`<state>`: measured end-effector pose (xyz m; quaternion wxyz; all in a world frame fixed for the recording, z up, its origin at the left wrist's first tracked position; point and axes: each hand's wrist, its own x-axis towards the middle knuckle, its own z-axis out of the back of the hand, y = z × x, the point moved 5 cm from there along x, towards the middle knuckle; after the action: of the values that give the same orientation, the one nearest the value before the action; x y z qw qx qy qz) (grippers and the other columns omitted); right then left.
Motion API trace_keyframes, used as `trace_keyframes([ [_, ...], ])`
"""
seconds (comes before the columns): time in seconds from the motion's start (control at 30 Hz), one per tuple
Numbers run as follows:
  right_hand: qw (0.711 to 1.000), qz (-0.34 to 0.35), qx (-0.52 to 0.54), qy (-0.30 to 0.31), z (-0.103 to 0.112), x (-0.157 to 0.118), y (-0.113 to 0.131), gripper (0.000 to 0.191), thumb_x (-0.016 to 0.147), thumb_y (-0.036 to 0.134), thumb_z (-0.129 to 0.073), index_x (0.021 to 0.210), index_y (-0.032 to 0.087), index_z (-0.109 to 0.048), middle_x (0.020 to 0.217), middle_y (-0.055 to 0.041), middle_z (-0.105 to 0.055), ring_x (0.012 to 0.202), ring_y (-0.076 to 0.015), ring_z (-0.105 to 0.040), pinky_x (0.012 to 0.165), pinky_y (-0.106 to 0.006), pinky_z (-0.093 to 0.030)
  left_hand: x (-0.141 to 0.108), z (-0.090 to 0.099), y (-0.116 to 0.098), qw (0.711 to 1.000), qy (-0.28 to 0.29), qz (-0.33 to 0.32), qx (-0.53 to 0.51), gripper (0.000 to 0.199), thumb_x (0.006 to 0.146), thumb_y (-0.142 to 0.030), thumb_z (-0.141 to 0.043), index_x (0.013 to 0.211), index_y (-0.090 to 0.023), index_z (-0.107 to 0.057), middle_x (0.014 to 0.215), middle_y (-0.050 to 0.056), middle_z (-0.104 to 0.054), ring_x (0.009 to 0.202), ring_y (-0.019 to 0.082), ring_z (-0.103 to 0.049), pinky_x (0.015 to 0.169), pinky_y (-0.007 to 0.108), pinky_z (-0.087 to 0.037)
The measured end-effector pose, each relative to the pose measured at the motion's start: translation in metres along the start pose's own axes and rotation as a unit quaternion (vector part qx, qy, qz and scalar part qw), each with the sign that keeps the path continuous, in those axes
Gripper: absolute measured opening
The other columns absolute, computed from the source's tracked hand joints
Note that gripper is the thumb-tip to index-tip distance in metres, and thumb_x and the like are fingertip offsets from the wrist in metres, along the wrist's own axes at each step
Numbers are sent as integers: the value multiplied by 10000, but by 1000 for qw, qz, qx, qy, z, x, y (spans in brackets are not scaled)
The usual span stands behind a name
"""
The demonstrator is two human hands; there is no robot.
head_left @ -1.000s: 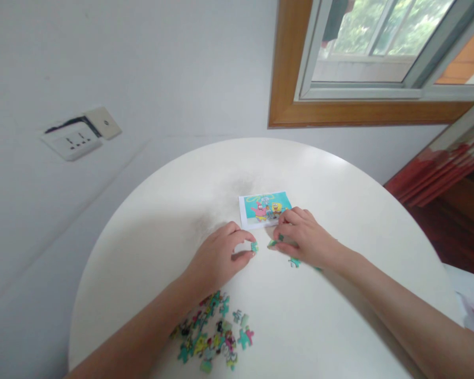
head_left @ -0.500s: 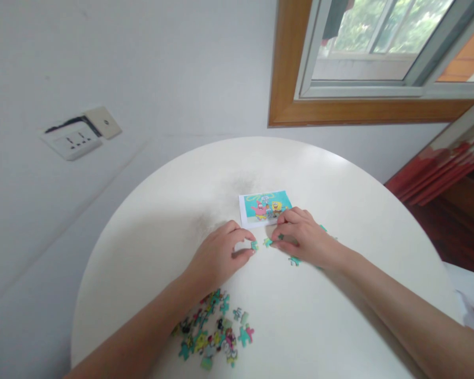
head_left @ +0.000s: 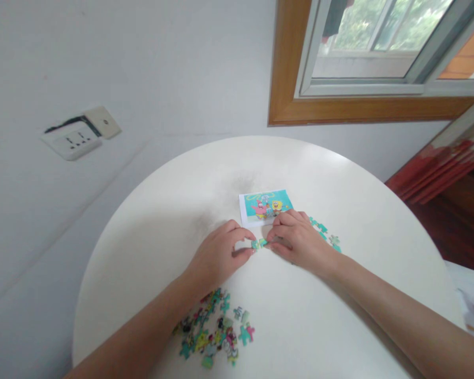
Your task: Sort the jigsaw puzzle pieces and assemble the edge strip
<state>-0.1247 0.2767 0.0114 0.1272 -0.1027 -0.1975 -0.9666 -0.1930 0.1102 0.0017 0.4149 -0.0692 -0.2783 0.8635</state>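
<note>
Between thumb and fingers, my left hand point(head_left: 220, 252) pinches a small green jigsaw piece point(head_left: 255, 245). My right hand point(head_left: 298, 239) grips another green jigsaw piece point(head_left: 263, 242) from the right. The two pieces meet edge to edge at the table's middle; whether they interlock I cannot make out. Just behind them lies a picture card point(head_left: 264, 205) with cartoon figures on turquoise, its lower right corner covered by my right hand. A heap of mixed jigsaw pieces point(head_left: 213, 337) lies near my left forearm, which hides part of it.
Several more green pieces point(head_left: 334, 240) lie beyond my right wrist, partly hidden by it. The round white table point(head_left: 150, 221) stands against a wall with a socket point(head_left: 77, 139). A wood-framed window point(head_left: 284, 110) and a red curtain point(head_left: 414, 173) are at the right.
My right hand has moved left, bringing its piece up against the one in my left hand. More of the pieces on the right now show. My left hand has stayed in place.
</note>
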Motion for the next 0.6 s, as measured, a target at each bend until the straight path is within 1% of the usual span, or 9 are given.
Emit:
trace_keyframes([
  [0.33, 1000, -28, 5, 8, -1, 0, 0, 85, 853, 267, -681, 924, 227, -708, 974, -57, -618, 1012, -242, -516, 842, -384, -347, 1, -1, 0, 1000, -1, 2, -6, 209, 812, -204, -680, 1013, -261, -687, 956, -7, -587, 744, 138, -553, 705, 261, -445],
  [0.5, 1000, -21, 7, 11, -2, 0, 1, 227, 854, 317, -686, 1072, 253, -687, 1042, -56, -614, 1033, -244, -508, 856, -393, -357, 1, 0, -1, 1000, -3, -4, -7, 196, 817, -205, -665, 1005, -256, -689, 967, 2, -592, 773, 148, -558, 709, 262, -447],
  [0.6, 1000, -20, 11, 16, -4, 2, 1, 195, 842, 290, -696, 1035, 266, -698, 1037, -48, -612, 1039, -247, -502, 848, -392, -357, 1, 0, -1, 1000, -2, -3, -4, 198, 814, -204, -668, 1004, -254, -693, 960, 6, -594, 806, 160, -565, 712, 264, -444],
])
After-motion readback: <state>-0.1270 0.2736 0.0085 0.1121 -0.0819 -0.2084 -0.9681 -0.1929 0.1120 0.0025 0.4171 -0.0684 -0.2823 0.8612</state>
